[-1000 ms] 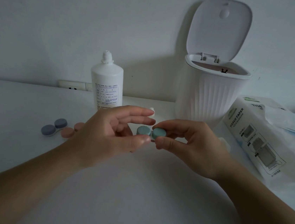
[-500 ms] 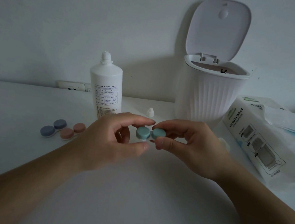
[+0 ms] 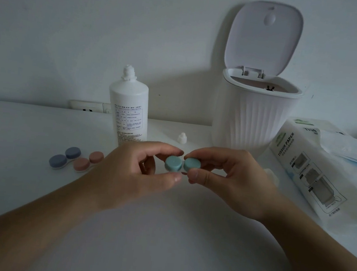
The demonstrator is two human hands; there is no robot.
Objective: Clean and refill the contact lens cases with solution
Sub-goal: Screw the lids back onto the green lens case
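I hold a teal contact lens case [image 3: 181,164] with both caps on, just above the white table [image 3: 162,233]. My left hand [image 3: 133,172] pinches its left cap between thumb and forefinger. My right hand [image 3: 232,179] grips the right cap the same way. A blue lens case [image 3: 64,157] and a pink lens case [image 3: 87,162] lie capped on the table to the left. The white solution bottle [image 3: 129,109] stands uncapped behind my left hand, and its small white cap [image 3: 182,138] sits on the table beside it.
A white ribbed bin [image 3: 255,117] with its lid up stands at the back right. A pack of tissue paper [image 3: 325,167] lies at the right edge, with a crumpled tissue [image 3: 270,176] partly hidden behind my right hand. A wall socket [image 3: 87,106] is behind the bottle.
My left fingers have closed from spread to a pinch on the left cap. The teal case has tipped slightly toward me; the pink case is less hidden.
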